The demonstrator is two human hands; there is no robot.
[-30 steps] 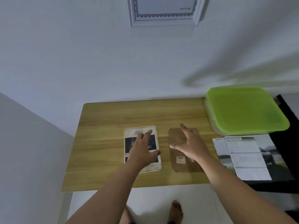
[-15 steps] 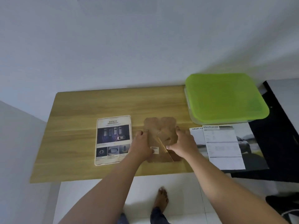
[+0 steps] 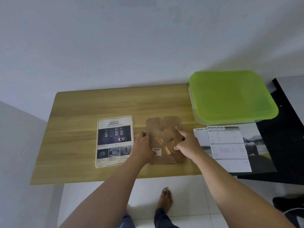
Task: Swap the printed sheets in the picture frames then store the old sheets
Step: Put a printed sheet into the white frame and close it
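Foot [image 3: 166, 198] bare on floor [image 3: 189, 203], nearest. Frame [image 3: 162, 124] lies face down at table [image 3: 82, 112] mid-front, brown back up. Left hand [image 3: 144, 145] curled on its left edge, gripping. Right hand [image 3: 187, 145] pinches stand [image 3: 166, 137] on the back, index and thumb. SAFETY sheet [image 3: 114, 140] flat just left of frame; two overlapped sheets [image 3: 230, 145] to the right. Green-lidded box [image 3: 230, 96] beyond those, far right.
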